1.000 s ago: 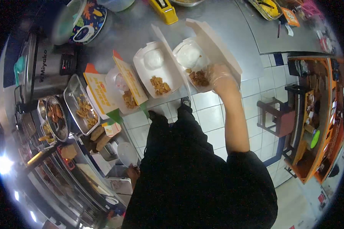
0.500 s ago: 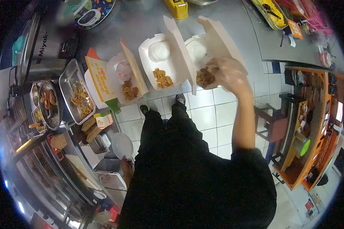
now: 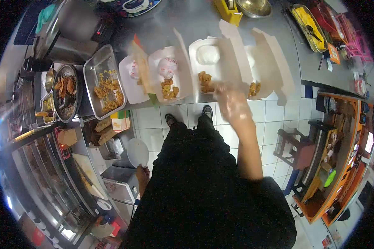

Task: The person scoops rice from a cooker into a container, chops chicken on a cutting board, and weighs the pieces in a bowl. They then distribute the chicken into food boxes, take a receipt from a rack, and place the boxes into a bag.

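My right hand, in a clear plastic glove, is blurred at the near edge of an open white takeaway box. Its fingertips are beside the fried chicken pieces there; I cannot make out whether they hold any. A white wrapped mound sits behind those pieces. To the right, another open box has fried pieces in its near corner. On the left, one more box holds a printed wrapped mound and chicken. Low at my side, my left hand grips a white round lid by its edge.
A metal tray of fried pieces is left of the boxes, beside a dark bowl of browned meat. A yellow tape dispenser and a steel bowl stand behind. A stool is on the floor at right.
My right hand has moved left from the rightmost box to the box beside it, leaving the rightmost box's pieces in sight. The view has shifted left. My left hand still has the round lid.
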The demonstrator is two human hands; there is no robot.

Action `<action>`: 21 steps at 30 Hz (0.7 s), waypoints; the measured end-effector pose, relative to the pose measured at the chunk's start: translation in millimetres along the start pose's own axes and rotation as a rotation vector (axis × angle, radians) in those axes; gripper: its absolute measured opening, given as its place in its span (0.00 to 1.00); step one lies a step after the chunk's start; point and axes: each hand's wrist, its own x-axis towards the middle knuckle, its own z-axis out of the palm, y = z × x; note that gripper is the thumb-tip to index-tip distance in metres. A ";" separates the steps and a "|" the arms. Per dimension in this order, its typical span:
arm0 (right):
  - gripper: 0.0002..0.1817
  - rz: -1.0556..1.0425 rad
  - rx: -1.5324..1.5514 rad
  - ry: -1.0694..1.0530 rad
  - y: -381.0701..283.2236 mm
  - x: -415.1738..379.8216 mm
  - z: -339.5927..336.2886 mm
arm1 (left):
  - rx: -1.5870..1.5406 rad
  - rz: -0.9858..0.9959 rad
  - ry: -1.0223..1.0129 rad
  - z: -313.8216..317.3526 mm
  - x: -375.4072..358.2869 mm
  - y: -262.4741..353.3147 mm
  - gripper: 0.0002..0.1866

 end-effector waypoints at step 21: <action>0.17 -0.211 0.772 -0.069 2.6 -172.0 -191.4 | 0.502 0.272 -0.157 -95.2 33.3 -4.2 0.13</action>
